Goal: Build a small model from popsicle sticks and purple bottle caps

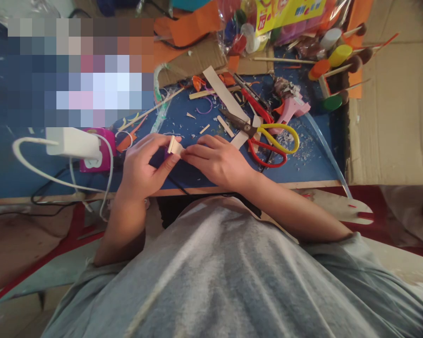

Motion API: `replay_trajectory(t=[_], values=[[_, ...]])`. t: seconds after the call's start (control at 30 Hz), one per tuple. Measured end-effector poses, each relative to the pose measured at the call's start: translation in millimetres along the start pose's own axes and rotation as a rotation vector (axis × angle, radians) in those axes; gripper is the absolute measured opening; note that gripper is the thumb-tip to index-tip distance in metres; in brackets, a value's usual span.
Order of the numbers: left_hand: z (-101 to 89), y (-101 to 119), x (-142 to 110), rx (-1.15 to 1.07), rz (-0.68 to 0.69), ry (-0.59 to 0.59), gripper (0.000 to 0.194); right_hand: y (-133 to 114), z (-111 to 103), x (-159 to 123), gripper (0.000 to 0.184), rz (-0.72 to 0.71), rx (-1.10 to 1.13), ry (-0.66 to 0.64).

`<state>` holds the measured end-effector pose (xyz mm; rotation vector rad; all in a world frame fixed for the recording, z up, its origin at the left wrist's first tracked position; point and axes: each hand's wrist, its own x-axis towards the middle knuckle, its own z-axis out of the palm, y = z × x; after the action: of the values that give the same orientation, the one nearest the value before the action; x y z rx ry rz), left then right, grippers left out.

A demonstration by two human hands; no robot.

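Near the table's front edge, my left hand pinches a small cream-coloured piece that looks like thin wood or card with a stick-like strip along one edge. Just to its right, my right hand has its fingers bent together, with the fingertips touching the piece's right end. Those fingers hide part of it, and a bit of purple shows beneath. Beyond my right hand, scissors with one yellow and one red handle lie across a pale strip. Short wooden sticks lie beside the scissors.
Behind the scissors are a red utility knife and a pink glue gun with a clear glue stick. Painted jars stand at the back right. A white charger with looping cables sits left. Scraps litter the blue table.
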<state>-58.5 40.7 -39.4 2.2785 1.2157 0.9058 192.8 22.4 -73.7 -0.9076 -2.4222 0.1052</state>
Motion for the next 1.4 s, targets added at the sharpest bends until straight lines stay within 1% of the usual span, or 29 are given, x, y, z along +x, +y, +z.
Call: replay_trajectory(t=[0.2,0.3,0.4,0.53,0.67,0.97,1.17,1.3,1.4], values=[[-7.4,-1,-5,0.063,-0.054,-0.048,0.034,2,1,-1,0.037,0.000,0.045,-0.004],[-10.7,-2,-5,0.064,-0.060,-0.119,0.036,3,-1,-1,0.036,-0.013,0.044,-0.002],[-12.0,-4,-4,0.043,-0.069,-0.176,0.034,3,-4,-1,0.037,-0.018,0.058,-0.018],[-10.5,-8,-4,0.028,-0.075,-0.155,0.028,3,-5,-1,0.040,-0.003,0.106,-0.046],[-8.7,-10,-5,0.021,-0.096,-0.143,0.027,3,-4,-1,0.041,0.021,0.134,-0.073],[-9.1,-8,-4,0.035,-0.099,-0.159,0.030,4,-5,-1,0.039,0.000,0.116,-0.062],[-8.6,-11,-4,0.023,-0.082,-0.139,0.029,5,-2,-2,0.041,0.036,0.173,-0.059],[-7.6,-18,-7,0.025,-0.103,-0.108,0.038,5,-2,-1,0.042,0.066,0.247,-0.020],[-8.1,-20,-10,-0.030,-0.140,-0.106,0.048,5,-7,2,0.040,0.091,0.353,0.030]])
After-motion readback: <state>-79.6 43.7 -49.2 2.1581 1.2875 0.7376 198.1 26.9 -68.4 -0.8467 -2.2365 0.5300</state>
